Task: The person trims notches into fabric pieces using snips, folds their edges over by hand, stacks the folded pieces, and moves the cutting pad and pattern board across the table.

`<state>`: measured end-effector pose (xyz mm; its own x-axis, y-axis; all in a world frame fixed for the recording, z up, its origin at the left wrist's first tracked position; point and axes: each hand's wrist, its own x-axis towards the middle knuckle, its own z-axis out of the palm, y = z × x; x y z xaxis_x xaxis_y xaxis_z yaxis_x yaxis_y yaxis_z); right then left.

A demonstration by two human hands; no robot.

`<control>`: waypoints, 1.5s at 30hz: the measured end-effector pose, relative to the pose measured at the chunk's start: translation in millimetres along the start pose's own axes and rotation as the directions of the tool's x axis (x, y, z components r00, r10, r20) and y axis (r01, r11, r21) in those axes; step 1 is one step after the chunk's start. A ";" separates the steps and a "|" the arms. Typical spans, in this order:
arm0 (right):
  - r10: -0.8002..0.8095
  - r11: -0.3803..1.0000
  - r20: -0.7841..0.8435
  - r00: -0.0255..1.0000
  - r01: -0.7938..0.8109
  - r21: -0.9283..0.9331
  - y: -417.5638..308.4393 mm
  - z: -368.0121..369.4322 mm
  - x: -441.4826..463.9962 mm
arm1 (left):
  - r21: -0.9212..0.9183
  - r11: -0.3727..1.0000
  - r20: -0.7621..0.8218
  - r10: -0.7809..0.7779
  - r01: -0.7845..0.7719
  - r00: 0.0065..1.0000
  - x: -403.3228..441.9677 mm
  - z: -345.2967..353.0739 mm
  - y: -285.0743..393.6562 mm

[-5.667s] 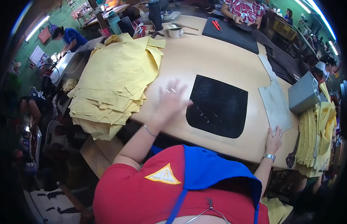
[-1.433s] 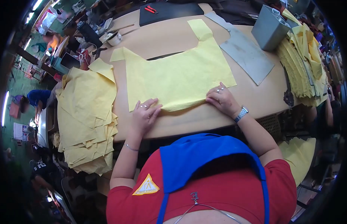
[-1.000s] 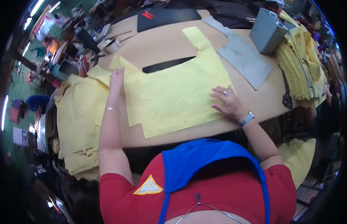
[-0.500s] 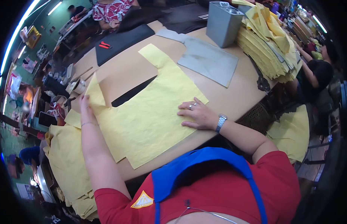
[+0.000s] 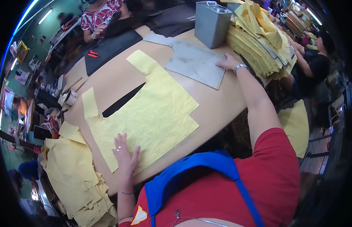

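Note:
A yellow sheet (image 5: 157, 106), cut with two strap-like arms and a notch between them, lies flat on the tan tabletop. My left hand (image 5: 126, 153) rests on its near left part, fingers spread and holding nothing. A flat grey template (image 5: 196, 62) of similar outline lies beyond it. My right hand (image 5: 229, 63) is at the template's right corner, thumb over the surface and fingers around the edge. The template still lies flat on the table.
A grey metal can (image 5: 212, 26) and a tall yellow sheet stack (image 5: 255, 53) stand at the back right. Red-handled cutters (image 5: 93, 54) lie on a black board (image 5: 113, 49). Yellow sheets (image 5: 72, 170) hang at left. Other people sit beyond and at right.
My right hand has left the yellow sheet and reached the grey template. My left hand has let go of the left strap and come nearer. The view has shifted slightly.

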<state>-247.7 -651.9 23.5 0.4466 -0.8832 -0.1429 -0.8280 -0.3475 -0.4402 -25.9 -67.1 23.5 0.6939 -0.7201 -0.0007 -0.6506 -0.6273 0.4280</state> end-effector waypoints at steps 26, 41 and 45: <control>-0.082 0.993 -0.259 0.962 0.057 -0.103 -16.9 20.3 39.5 | 0.068 0.998 -0.090 -0.009 0.016 0.996 -12.4 22.0 13.8; -0.204 0.933 -0.299 0.932 0.093 -0.347 -43.7 -9.1 32.4 | -0.994 -0.100 -0.002 0.421 0.044 0.907 -11.7 -69.3 108.4; -0.239 0.956 -0.295 0.925 0.171 -0.239 -80.8 -56.0 -5.3 | -0.726 -0.599 -0.445 0.783 0.338 0.435 -26.1 -125.0 213.6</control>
<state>-202.1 -636.7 109.5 0.5112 -0.8267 0.2351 -0.7959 -0.5586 -0.2335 -144.5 -145.3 228.0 -0.0705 -0.6726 0.7367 0.8482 0.3482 0.3992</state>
